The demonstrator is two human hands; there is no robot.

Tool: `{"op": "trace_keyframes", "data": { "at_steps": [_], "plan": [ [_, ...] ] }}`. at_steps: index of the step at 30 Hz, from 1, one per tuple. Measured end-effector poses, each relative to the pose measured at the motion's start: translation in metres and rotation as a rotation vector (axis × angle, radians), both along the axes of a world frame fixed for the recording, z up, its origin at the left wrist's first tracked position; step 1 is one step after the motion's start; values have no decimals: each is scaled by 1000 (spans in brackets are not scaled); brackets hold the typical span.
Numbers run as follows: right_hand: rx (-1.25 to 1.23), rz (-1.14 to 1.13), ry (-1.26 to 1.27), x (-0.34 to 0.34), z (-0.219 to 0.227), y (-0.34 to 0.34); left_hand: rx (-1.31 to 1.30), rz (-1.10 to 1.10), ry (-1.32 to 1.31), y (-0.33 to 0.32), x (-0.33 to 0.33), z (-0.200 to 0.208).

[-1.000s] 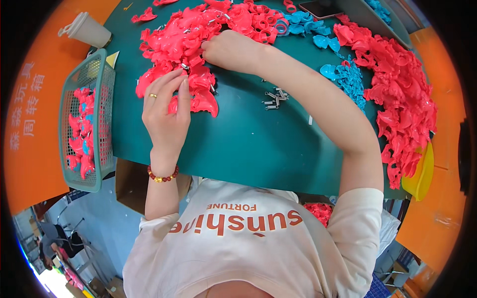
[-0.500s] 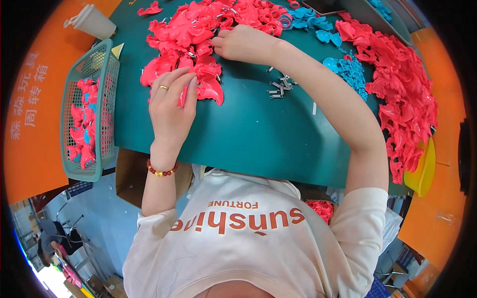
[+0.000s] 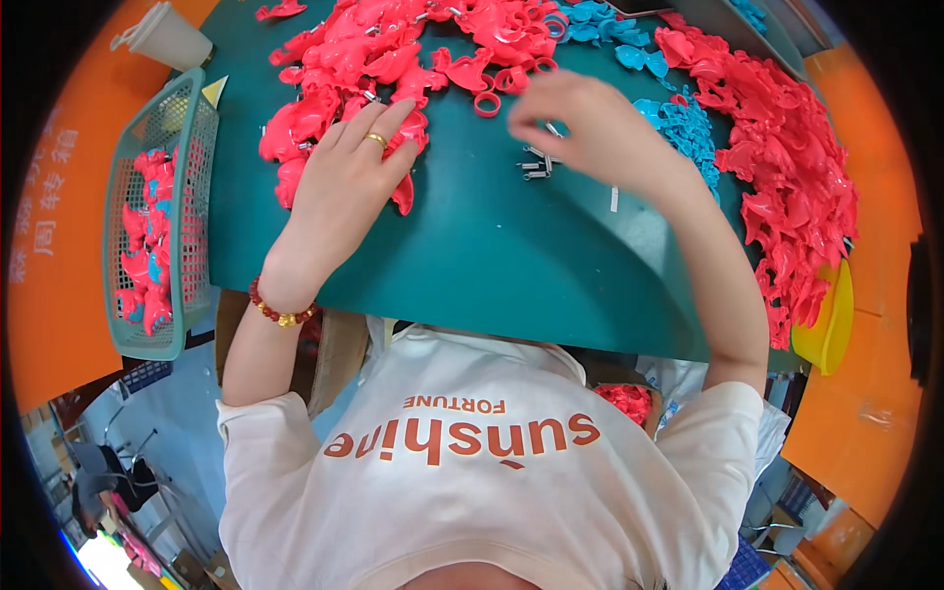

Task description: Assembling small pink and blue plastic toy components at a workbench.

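Observation:
My left hand (image 3: 356, 185), with a gold ring, lies over the near end of a heap of glossy pink plastic shell pieces (image 3: 359, 49). Its fingers are stretched out and slightly apart, and a pointed pink piece (image 3: 404, 197) shows from beneath. To the right, my right hand (image 3: 588, 128) hovers at several small silvery metal parts (image 3: 537, 167). Its fingers curve downward and are partly smeared, so I cannot make out whether anything is between them. Pink rings (image 3: 487, 104) lie just left of that hand.
A green mesh basket (image 3: 195, 211) with pink-and-blue figures stands at left, below a white cup (image 3: 167, 37). Small blue parts (image 3: 688, 133), larger blue pieces (image 3: 641, 59) and a long pink pile (image 3: 787, 167) cover the right side. A yellow tray (image 3: 828, 324) sits at the right edge.
My right hand has left the pink heap and moved right and nearer, over the metal parts. My left hand has shifted slightly right and turned flatter over the pink pieces.

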State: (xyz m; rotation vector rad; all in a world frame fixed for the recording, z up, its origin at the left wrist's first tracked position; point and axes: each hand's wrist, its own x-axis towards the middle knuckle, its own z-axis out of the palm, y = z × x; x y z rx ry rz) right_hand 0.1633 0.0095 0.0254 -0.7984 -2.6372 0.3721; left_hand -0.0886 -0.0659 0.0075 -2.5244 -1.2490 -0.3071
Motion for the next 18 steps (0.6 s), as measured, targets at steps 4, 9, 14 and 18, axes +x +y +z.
{"op": "trace_keyframes", "data": {
  "at_steps": [4, 9, 14, 18],
  "plan": [
    [99, -4, -27, 23, -25, -40, 59, -10, -3, -5, 4, 11],
    [385, -26, -108, 25, -40, -51, -339, 80, -722, -16, 27, 9],
    [416, 4, -118, 28, -50, -56, -1319, 207, -1614, -19, 38, 2],
    [381, 44, -98, 34, -48, -60, -1415, 212, -1699, -26, 39, -9]
  ]
}}
